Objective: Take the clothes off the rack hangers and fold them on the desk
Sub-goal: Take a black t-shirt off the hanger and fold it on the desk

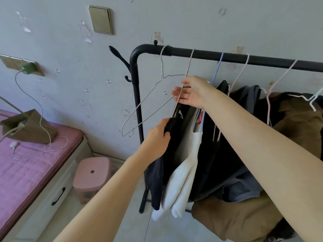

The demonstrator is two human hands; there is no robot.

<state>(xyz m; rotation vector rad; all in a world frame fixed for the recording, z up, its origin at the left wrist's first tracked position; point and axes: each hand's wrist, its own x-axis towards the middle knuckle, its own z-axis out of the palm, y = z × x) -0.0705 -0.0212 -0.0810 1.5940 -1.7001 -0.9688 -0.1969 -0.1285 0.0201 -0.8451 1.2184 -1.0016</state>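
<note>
Dark garment (167, 154) hanging vertically, left hand (158, 135)-gripped
</note>
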